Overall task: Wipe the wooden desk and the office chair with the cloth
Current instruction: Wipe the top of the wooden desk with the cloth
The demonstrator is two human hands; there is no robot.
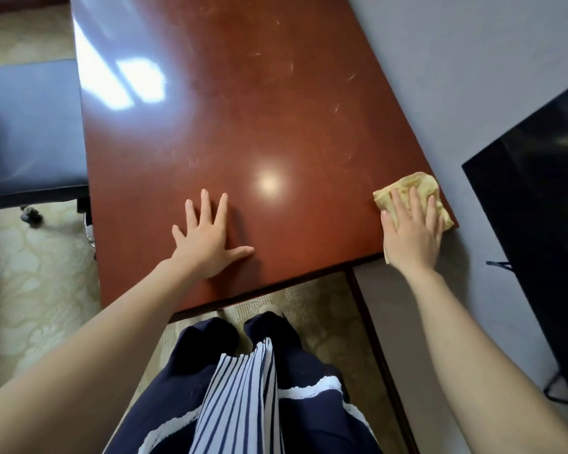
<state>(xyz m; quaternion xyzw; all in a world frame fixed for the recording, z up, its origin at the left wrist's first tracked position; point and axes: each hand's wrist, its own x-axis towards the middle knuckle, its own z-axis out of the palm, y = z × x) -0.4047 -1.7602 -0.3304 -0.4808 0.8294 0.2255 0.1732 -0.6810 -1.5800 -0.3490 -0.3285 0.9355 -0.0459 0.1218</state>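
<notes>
View from above, looking down a person's bare forearms at a glossy reddish-brown wooden bench (243,109) that runs away from the camera, its right side against a grey wall (473,77). The surface carries fine pale scratches and two bright reflections of light.

The left hand (207,240) lies flat on the bench near its front edge, palm down, fingers straight and spread wide, thumb pointing right; it holds nothing.

The right hand (410,231) is at the bench's front right corner, palm down with straight fingers pressing on a crumpled yellow cloth (420,183). The cloth lies on the wood at that corner, just beside the wall, and shows beyond the fingertips and on both sides of the hand. The fingers do not curl round it.

On the left, the dark blue-grey padded seat of an office chair (30,126) sits beside the bench's left edge, with a caster wheel (30,214) visible below on a pale patterned carpet (30,290).

On the right, a shiny black flat screen (538,208) stands close to the wall, with a dark cable (558,388) beneath it.

At the bottom, the person's navy trousers (309,371) and a navy-and-white striped garment (240,388) hang between the arms, at the front edge of the bench.
</notes>
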